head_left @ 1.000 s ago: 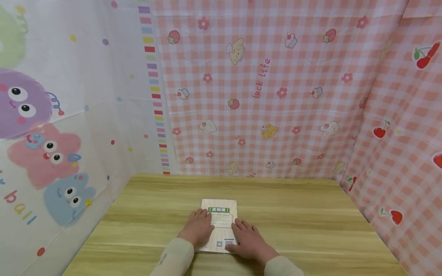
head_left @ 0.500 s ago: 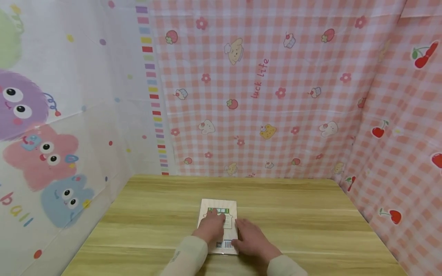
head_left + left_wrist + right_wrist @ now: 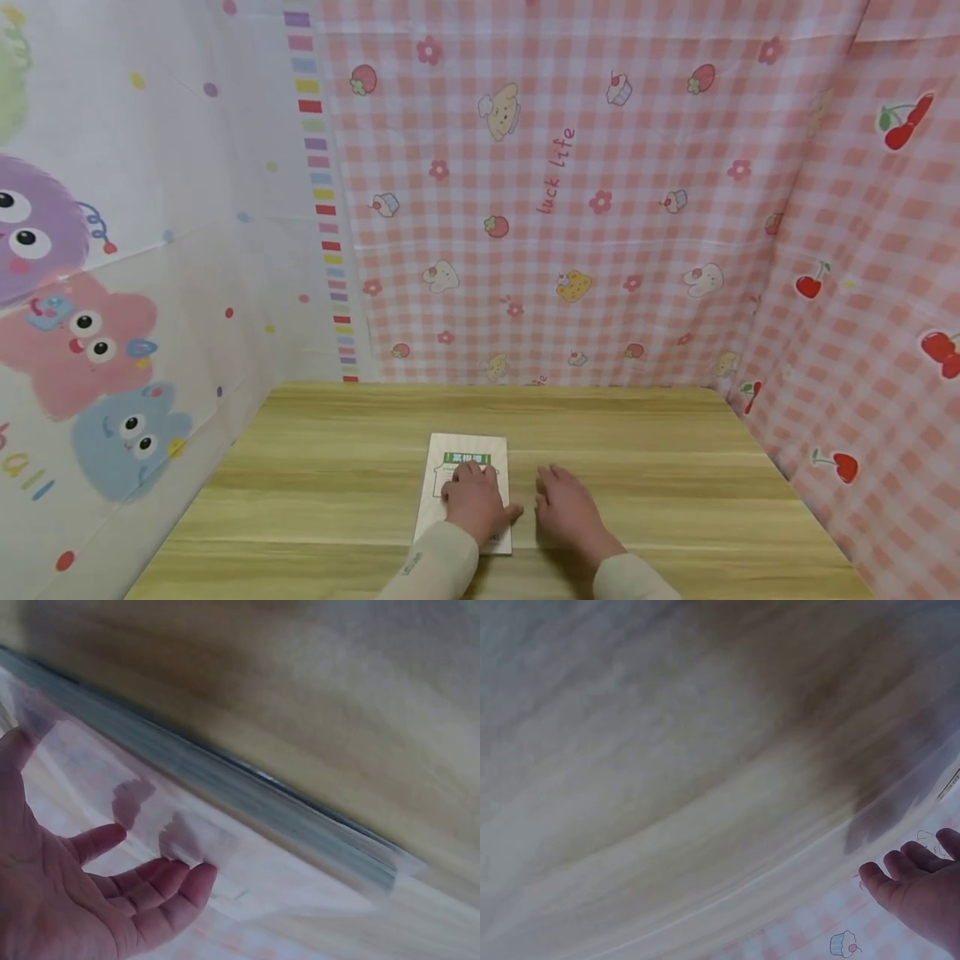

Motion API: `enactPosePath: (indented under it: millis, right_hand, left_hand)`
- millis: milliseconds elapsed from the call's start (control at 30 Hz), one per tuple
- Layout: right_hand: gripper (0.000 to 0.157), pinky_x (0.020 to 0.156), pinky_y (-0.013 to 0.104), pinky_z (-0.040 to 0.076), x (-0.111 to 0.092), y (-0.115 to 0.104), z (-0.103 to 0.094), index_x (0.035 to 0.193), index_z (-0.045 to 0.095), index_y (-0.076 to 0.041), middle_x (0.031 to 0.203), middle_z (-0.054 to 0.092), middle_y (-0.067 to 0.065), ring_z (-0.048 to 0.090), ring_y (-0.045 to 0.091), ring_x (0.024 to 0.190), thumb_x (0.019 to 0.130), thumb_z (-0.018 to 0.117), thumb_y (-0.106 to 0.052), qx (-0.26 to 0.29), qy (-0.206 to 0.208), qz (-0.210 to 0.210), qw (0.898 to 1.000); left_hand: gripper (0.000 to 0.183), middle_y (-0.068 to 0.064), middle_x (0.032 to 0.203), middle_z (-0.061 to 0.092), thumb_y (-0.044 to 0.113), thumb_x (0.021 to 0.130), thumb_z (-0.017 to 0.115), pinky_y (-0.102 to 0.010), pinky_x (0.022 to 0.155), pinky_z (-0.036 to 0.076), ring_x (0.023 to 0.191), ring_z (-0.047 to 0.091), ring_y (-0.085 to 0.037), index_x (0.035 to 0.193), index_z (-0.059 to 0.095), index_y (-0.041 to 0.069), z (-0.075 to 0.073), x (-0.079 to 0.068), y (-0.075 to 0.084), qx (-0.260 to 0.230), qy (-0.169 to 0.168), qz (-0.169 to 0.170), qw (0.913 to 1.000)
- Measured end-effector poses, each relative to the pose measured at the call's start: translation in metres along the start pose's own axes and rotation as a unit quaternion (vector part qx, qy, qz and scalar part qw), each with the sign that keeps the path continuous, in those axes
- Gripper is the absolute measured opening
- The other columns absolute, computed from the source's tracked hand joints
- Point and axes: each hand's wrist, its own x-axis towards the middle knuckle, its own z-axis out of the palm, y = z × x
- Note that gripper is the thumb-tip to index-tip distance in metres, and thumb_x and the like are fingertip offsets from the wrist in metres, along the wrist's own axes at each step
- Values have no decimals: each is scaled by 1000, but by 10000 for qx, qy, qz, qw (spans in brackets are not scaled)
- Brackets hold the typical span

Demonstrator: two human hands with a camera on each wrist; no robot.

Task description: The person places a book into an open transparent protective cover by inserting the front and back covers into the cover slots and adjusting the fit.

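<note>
A book with a pale cover, a green title strip and small print lies flat on the wooden table. My left hand rests on its cover, hiding much of the lower part. Seen from the left wrist, the fingers are slightly bent and their tips touch the glossy cover, which mirrors them; the page edges show as a thick grey band. To the right of the book, and apart from it, my right hand is low over the table with loosely bent fingers. It holds nothing, as the right wrist view also shows.
The wood-grain table extends around the book on all sides. A pink checked cloth hangs behind it and another stands at the right. On the left is a white cloth with cartoon figures.
My left hand has moved from the book's left edge onto the middle of its cover. My right hand has let go of the right edge and shifted right, off the book.
</note>
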Motion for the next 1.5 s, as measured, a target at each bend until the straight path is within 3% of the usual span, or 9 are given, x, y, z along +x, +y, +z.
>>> enactPosePath:
  millis: [233,567,700,867,1033,1233,1367,1433,1500]
  right_hand:
    - [44,103,59,39,3,4,4,129,58,8,133,53,31,49,47,126,89,62,-8,-56,197,-28,9998]
    - [43,103,58,39,2,4,8,128,58,9,131,54,32,51,48,123,87,61,-6,-65,282,-176,9994]
    - [43,104,59,38,3,2,9,129,57,10,133,52,32,48,49,125,89,60,-6,76,198,-163,9996]
    - [43,103,59,38,3,-1,11,129,57,11,134,52,32,48,47,126,90,59,-7,215,132,-214,9995]
    - [38,105,56,39,3,-8,10,128,59,11,133,55,30,51,45,126,96,57,-9,420,64,-357,9985]
    - [39,102,55,42,6,-15,11,133,57,6,132,59,25,56,43,122,102,52,-17,871,237,-408,9951]
    - [46,104,55,40,10,-19,10,141,52,2,137,56,23,53,42,125,106,45,-28,1292,205,-40,9914]
    - [52,105,56,38,10,-22,7,145,46,1,141,52,24,50,44,128,108,40,-33,1613,151,276,9864]
    - [57,107,58,35,11,-25,1,149,39,3,145,46,26,44,46,131,108,36,-37,1944,113,630,9788]
  left_hand:
    - [70,-24,113,55,61,83,69,-52,68,54,104,55,-37,121,60,3,-7,-1,4,-232,-113,-77,9996]
    - [59,-25,94,62,35,78,79,-49,64,56,86,64,-38,117,56,-3,-13,2,2,-670,-127,-50,9977]
    - [31,-16,80,64,18,83,75,-45,65,57,76,67,-31,100,61,-3,-16,3,-3,-974,-138,87,9951]
    - [11,-8,78,62,12,88,70,-37,67,56,74,66,-23,86,66,2,-22,2,-9,-810,-33,378,9960]
    - [7,-9,79,63,8,88,66,-39,64,56,74,66,-25,85,64,3,-31,4,-9,-1065,328,410,9929]
    - [9,-7,74,63,11,86,66,-40,55,53,68,65,-25,81,61,6,-46,9,-2,-1152,1229,664,9835]
    - [12,-5,72,61,13,92,63,-38,50,48,62,59,-22,81,61,8,-65,13,3,-2261,1182,628,9649]
    - [10,-7,77,64,11,96,58,-35,51,48,63,58,-19,90,64,5,-75,14,3,-3185,1103,645,9393]
    - [16,-12,87,68,11,99,53,-32,53,49,66,60,-17,106,64,2,-81,15,1,-4222,968,654,8990]
